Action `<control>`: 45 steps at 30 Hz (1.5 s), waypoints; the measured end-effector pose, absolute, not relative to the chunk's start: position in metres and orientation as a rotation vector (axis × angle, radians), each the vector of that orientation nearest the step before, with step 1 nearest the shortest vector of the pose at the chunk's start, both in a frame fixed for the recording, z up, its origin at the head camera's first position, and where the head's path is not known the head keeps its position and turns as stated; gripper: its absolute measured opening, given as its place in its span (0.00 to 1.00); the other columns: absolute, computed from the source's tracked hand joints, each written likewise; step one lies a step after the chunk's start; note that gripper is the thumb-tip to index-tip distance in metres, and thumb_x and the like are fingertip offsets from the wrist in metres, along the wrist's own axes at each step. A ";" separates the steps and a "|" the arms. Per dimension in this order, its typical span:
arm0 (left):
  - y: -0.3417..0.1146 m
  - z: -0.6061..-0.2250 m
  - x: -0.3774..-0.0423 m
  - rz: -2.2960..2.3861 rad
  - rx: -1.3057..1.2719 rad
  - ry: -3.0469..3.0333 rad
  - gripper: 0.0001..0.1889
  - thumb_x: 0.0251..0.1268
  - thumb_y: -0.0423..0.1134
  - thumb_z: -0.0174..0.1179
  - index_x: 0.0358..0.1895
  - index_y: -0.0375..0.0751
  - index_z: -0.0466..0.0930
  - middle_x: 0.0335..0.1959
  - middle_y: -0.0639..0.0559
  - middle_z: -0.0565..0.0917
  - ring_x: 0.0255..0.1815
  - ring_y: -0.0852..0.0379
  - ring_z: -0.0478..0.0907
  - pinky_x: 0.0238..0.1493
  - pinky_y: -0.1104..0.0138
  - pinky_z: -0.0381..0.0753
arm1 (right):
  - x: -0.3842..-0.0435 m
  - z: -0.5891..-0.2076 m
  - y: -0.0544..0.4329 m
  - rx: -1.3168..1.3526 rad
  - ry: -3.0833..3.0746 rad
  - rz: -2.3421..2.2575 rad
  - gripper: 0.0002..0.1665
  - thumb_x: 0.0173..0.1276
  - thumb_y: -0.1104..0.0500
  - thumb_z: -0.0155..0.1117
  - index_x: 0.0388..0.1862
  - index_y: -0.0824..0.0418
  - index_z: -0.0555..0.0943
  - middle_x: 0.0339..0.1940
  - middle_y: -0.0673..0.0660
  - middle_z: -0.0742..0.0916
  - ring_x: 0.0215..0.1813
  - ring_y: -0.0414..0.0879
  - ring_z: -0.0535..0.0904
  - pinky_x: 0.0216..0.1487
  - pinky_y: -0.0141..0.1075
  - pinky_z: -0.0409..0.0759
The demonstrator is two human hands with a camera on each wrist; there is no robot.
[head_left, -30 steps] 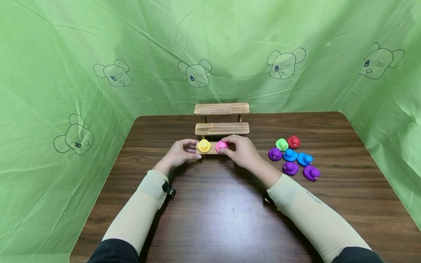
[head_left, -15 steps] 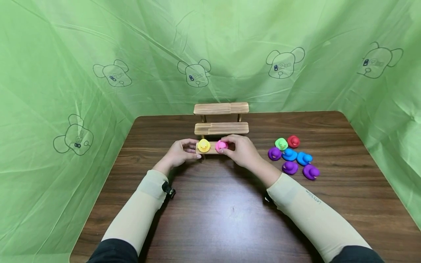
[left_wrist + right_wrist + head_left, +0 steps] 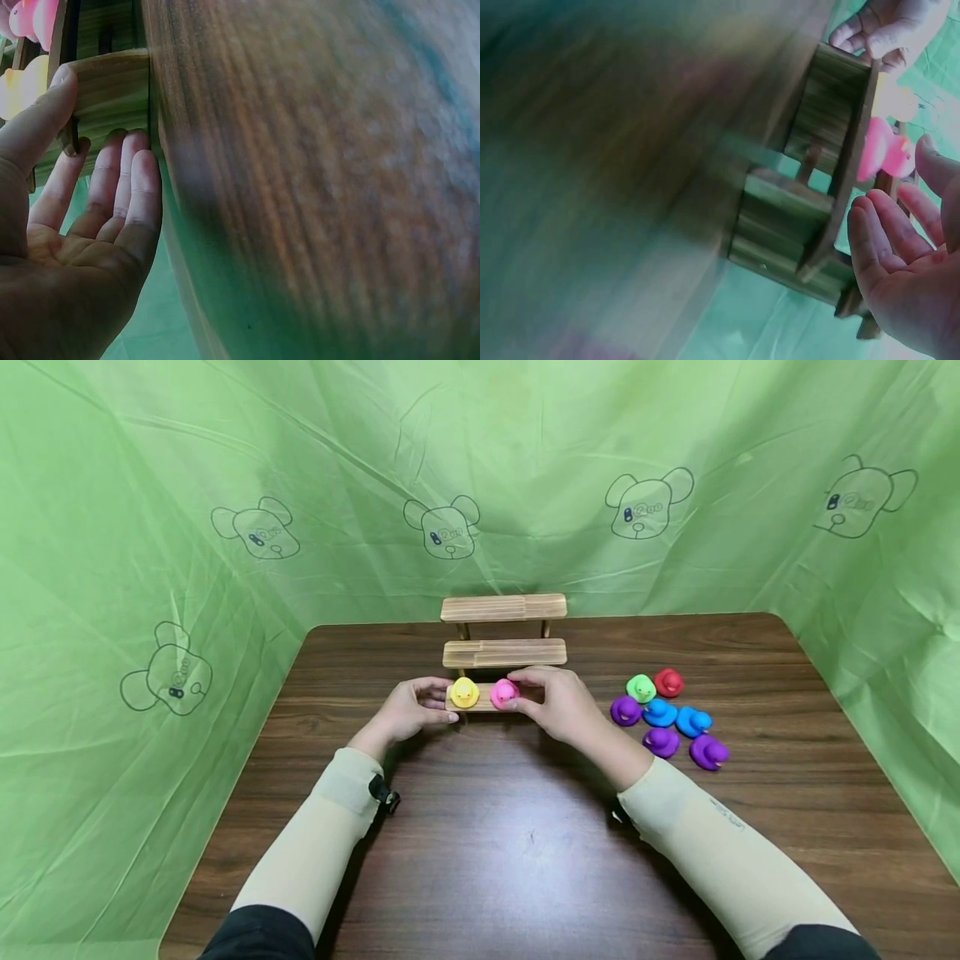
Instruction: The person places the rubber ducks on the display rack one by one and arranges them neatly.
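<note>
A three-tier wooden stand (image 3: pixel 504 652) rises at the back of the table. On its lowest step sit a yellow rubber duck (image 3: pixel 465 692) at the left and a pink rubber duck (image 3: pixel 502 693) beside it. My left hand (image 3: pixel 405 708) grips the left end of that step, thumb at the front edge; in the left wrist view its fingers (image 3: pixel 105 172) reach along the wooden side panel. Just right of the pink duck is my right hand (image 3: pixel 562 703), thumb and fingers spread around its right side. The right wrist view shows this hand (image 3: pixel 915 255) holding nothing.
Several more rubber ducks lie on the dark wood table (image 3: pixel 517 860) to the right: a green duck (image 3: pixel 641 688), a red duck (image 3: pixel 668 682), two blue ones and three purple ones. A green cloth (image 3: pixel 540 552) with bear-face drawings surrounds the table.
My right hand has let go of the pink duck and shifted slightly right, so more of the duck shows. The left hand has stayed at the stand's left end.
</note>
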State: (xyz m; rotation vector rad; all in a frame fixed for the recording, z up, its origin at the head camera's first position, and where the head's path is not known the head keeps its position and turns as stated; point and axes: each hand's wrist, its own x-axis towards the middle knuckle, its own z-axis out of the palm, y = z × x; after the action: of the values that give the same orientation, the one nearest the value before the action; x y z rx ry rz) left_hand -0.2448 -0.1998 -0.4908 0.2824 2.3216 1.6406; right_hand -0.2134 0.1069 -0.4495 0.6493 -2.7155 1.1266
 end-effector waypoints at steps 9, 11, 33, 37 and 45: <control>-0.202 -0.492 -0.246 1.623 0.285 2.322 0.31 0.54 0.30 0.81 0.64 0.35 0.82 0.54 0.38 0.86 0.54 0.43 0.84 0.50 0.67 0.85 | -0.211 -0.443 0.134 0.649 -2.654 1.189 0.23 0.66 0.55 0.81 0.59 0.53 0.89 0.57 0.54 0.90 0.60 0.53 0.85 0.61 0.50 0.81; -0.202 -0.492 -0.246 1.626 0.290 2.318 0.32 0.54 0.29 0.81 0.64 0.35 0.81 0.55 0.36 0.86 0.55 0.42 0.84 0.51 0.67 0.85 | -0.210 -0.443 0.141 0.648 -2.638 1.195 0.23 0.65 0.54 0.81 0.59 0.52 0.89 0.58 0.54 0.90 0.62 0.51 0.84 0.62 0.50 0.81; -0.201 -0.494 -0.247 1.648 0.285 2.317 0.30 0.53 0.28 0.81 0.62 0.35 0.83 0.52 0.39 0.87 0.50 0.45 0.86 0.46 0.67 0.86 | -0.211 -0.427 0.235 0.424 -2.512 1.153 0.22 0.65 0.53 0.81 0.58 0.52 0.89 0.55 0.49 0.91 0.52 0.44 0.86 0.50 0.38 0.81; -0.200 -0.493 -0.246 1.646 0.286 2.322 0.30 0.53 0.28 0.81 0.62 0.35 0.83 0.52 0.38 0.87 0.51 0.43 0.86 0.46 0.67 0.86 | -0.213 -0.427 0.251 0.356 -2.527 1.159 0.22 0.66 0.51 0.80 0.58 0.50 0.89 0.55 0.49 0.90 0.52 0.44 0.85 0.50 0.33 0.82; -0.200 -0.493 -0.245 1.638 0.290 2.326 0.30 0.54 0.28 0.81 0.62 0.35 0.83 0.52 0.38 0.87 0.51 0.42 0.86 0.47 0.67 0.86 | -0.213 -0.431 0.282 0.169 -2.627 1.201 0.27 0.68 0.42 0.76 0.62 0.49 0.87 0.59 0.54 0.89 0.65 0.55 0.81 0.61 0.41 0.78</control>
State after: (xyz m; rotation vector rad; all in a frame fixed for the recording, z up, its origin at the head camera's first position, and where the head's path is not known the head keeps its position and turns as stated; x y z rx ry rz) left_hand -0.2451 -0.2005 -0.4926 0.2900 2.3263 1.6383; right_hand -0.2133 0.2819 -0.4311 0.1693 -2.6272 1.2009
